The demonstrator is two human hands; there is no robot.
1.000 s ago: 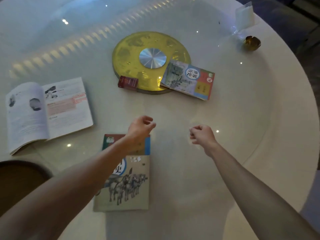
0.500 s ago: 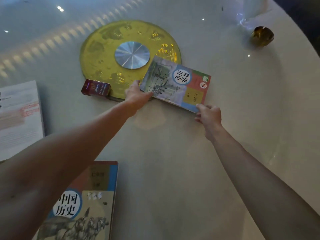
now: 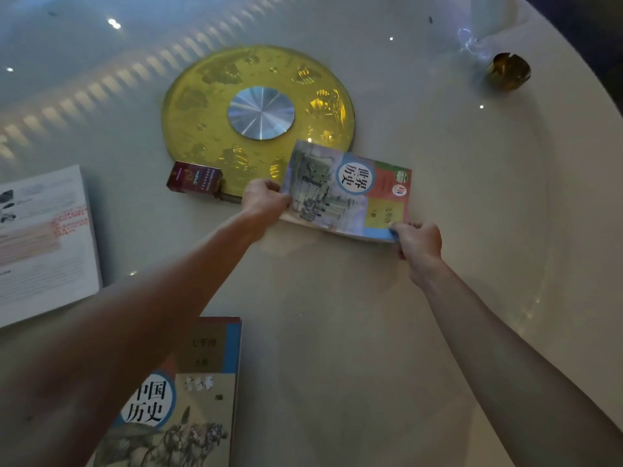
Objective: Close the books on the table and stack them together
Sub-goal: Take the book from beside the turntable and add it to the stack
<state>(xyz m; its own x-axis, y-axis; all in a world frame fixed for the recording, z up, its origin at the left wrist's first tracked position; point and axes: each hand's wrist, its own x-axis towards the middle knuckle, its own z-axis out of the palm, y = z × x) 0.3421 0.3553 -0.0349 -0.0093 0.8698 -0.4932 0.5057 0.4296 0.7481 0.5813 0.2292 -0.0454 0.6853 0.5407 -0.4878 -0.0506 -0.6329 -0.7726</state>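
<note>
A closed colourful history book [image 3: 347, 190] lies tilted, its far corner over the yellow disc. My left hand [image 3: 264, 198] grips its left edge and my right hand [image 3: 418, 242] grips its near right corner. A second closed book with horses on the cover [image 3: 188, 396] lies near me, partly under my left arm. An open book [image 3: 40, 244] with white pages lies at the left edge of view, only partly visible.
A yellow round turntable [image 3: 202, 119] with a silver hub sits in the middle of the round white table [image 3: 371, 332]. A small dark red box [image 3: 195, 182] lies at its near rim. A small brass bowl [image 3: 509, 71] stands far right near the table edge.
Both hands reached forward from fists over the near book to the colourful book and took hold of it. The book has shifted slightly toward me and rightward.
</note>
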